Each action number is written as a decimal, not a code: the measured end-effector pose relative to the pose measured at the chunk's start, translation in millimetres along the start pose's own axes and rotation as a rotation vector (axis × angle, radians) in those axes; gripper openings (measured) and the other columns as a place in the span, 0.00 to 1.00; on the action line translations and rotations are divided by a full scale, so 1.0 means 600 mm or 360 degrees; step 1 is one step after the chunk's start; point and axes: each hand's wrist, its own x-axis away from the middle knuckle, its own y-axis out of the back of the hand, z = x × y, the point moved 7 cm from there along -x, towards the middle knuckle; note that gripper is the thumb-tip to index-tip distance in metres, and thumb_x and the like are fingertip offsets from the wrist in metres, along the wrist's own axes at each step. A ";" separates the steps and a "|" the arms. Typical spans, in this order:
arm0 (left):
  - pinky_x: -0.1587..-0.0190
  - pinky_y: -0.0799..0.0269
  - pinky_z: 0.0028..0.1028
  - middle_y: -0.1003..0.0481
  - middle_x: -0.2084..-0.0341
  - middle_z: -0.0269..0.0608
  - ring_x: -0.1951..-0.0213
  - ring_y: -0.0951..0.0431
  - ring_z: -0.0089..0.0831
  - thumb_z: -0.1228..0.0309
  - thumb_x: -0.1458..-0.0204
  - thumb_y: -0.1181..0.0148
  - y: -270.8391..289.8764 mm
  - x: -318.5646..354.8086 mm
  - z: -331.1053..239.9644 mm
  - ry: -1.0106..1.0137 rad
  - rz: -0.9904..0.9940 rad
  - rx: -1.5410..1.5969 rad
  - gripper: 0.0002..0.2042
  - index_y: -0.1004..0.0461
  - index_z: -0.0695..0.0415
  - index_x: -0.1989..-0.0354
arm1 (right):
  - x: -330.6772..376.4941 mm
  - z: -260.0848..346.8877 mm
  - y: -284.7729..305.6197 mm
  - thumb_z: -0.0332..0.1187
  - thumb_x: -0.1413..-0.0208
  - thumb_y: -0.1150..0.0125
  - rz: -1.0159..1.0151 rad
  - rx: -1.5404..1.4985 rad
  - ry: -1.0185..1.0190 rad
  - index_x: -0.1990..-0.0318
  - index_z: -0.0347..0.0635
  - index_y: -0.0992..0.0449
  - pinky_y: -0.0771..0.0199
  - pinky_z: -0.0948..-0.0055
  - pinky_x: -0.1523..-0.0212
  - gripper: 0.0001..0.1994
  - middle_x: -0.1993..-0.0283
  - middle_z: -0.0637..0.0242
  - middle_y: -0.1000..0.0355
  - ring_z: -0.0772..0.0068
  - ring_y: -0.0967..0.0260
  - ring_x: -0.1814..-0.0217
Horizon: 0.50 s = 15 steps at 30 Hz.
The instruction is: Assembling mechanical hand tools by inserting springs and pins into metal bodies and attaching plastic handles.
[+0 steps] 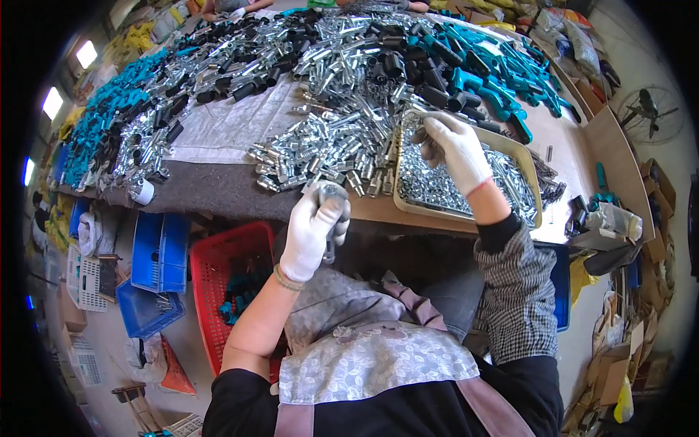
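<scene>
My left hand (306, 237), in a white glove, is closed around a shiny metal fitting (329, 253) in front of the table edge. Most of that part is hidden by the fingers. Over the left side of a shallow cream tray (437, 210), my gloved right hand (460, 151) has its fingers bent together. Whatever they pinch, if anything, is too small to make out. Small silver hardware (429, 182) fills the tray. Just left of it lies a heap of silver metal fittings (320, 146), close beyond my left hand.
Teal tool bodies (502, 80) and black sleeves (429, 76) pile up at the back right; more teal parts (109, 109) lie far left. Springs (550, 182) sit right of the tray. A red basket (207, 291) and blue bins (156, 251) stand below left. Other people's hands (237, 13) show far back.
</scene>
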 end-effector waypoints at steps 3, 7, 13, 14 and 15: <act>0.84 0.43 0.16 0.32 0.77 0.29 0.83 0.37 0.13 0.63 0.43 0.34 -0.042 -0.021 0.001 0.0151 0.0043 -0.0108 0.18 0.31 0.60 0.51 | 0.070 -0.018 -0.016 0.39 0.32 0.48 -0.0059 -0.0286 -0.0077 0.43 0.35 0.30 0.29 0.81 0.74 0.18 0.60 0.62 0.24 0.80 0.29 0.69; 0.83 0.39 0.18 0.30 0.77 0.29 0.83 0.34 0.13 0.67 0.45 0.33 -0.097 -0.036 0.022 0.0122 0.0208 -0.0417 0.27 0.33 0.64 0.38 | 0.132 -0.056 -0.037 0.38 0.32 0.48 -0.0129 -0.0636 -0.0155 0.44 0.36 0.31 0.30 0.79 0.71 0.17 0.61 0.63 0.25 0.77 0.29 0.68; 0.82 0.39 0.16 0.27 0.76 0.29 0.82 0.34 0.13 0.65 0.43 0.34 -0.102 -0.031 0.047 0.0097 0.0198 -0.0178 0.25 0.31 0.63 0.40 | 0.191 -0.084 -0.048 0.43 0.32 0.47 0.0050 -0.1261 -0.0198 0.45 0.33 0.32 0.35 0.78 0.75 0.20 0.62 0.62 0.28 0.75 0.34 0.71; 0.82 0.38 0.16 0.27 0.77 0.29 0.82 0.33 0.13 0.66 0.43 0.34 -0.103 -0.026 0.050 0.0153 0.0238 -0.0179 0.23 0.29 0.64 0.42 | 0.198 -0.095 -0.051 0.43 0.32 0.47 0.0135 -0.1359 -0.0241 0.45 0.33 0.32 0.34 0.77 0.74 0.21 0.60 0.62 0.29 0.75 0.34 0.70; 0.82 0.38 0.16 0.27 0.77 0.29 0.82 0.33 0.13 0.66 0.43 0.34 -0.107 -0.020 0.050 0.0210 0.0277 -0.0180 0.21 0.28 0.64 0.45 | 0.205 -0.103 -0.051 0.43 0.32 0.47 0.0133 -0.1364 -0.0243 0.45 0.33 0.32 0.34 0.77 0.74 0.21 0.60 0.62 0.29 0.75 0.34 0.70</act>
